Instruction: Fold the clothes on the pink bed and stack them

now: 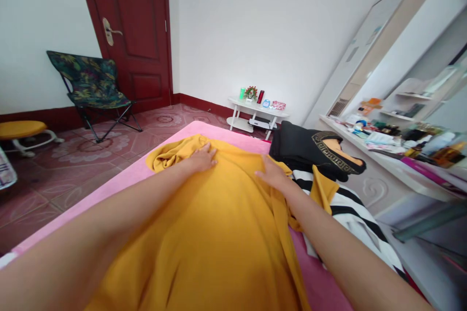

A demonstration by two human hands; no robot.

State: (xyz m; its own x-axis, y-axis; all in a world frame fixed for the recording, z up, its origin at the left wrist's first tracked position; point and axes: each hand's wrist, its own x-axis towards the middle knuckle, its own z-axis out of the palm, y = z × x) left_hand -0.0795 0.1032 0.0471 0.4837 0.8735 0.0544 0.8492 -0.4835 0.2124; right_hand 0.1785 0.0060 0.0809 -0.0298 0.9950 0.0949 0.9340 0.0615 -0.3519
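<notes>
- Plainly, one yellow garment (222, 223) is in hand, lying spread on the pink bed (228, 136), its long axis running from the near edge of the view away toward the bed's far end.
- Both hands touch its far part: the cloth lies beneath the fingers and stretches back toward the wearer between the two forearms.
- The left hand (203, 157) is nearer the bunched yellow cloth at the far left — its fingers are spread and released, laid on the fabric.
- The right hand (273, 174) is nearer the garment's right edge; its thumb stands apart from the fingers, but I cannot tell whether the others pinch the cloth.
- Just beyond the right hand sits one black folded pile (292, 143) with gold trim; how many pieces it holds is unclear.
- Beside that lies one striped garment (359, 211), black and white, with one yellow flap (323, 189) over it.
- Farther off, one white tabletop (236, 101) carries at least five things: one green cup, one potted plant, one red bottle, one blue item and one pink box.
- To the right, one dresser (408, 174) bears many small articles — too crowded to count.
- At left stand one patterned chair (93, 82), one yellow stool (22, 129) and one red door (142, 24).
</notes>
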